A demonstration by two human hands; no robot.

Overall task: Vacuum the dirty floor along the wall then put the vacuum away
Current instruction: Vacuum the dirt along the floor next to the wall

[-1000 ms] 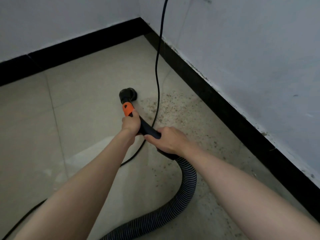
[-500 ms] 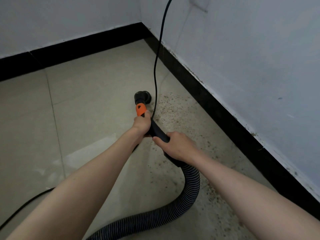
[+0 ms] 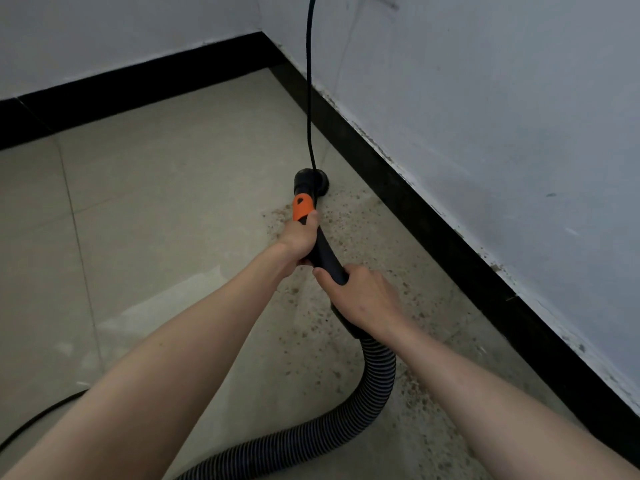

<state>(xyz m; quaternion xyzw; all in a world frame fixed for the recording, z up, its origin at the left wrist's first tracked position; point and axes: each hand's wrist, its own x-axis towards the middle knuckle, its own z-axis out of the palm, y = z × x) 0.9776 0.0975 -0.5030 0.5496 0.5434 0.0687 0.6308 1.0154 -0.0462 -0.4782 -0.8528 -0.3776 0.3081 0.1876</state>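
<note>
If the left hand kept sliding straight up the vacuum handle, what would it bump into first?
Probably the orange collar, which the left hand already touches; beyond it is the black nozzle on the floor.

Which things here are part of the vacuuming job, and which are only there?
Job: nozzle, hose, dirt, left hand, right hand, cord.
Only there: baseboard, wall.

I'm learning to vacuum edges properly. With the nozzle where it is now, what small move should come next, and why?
Probably draw the nozzle back along the baseboard toward you. Brown crumbs lie on the floor just behind it, beside the wall, and both the left hand and right hand grip the wand.
</note>
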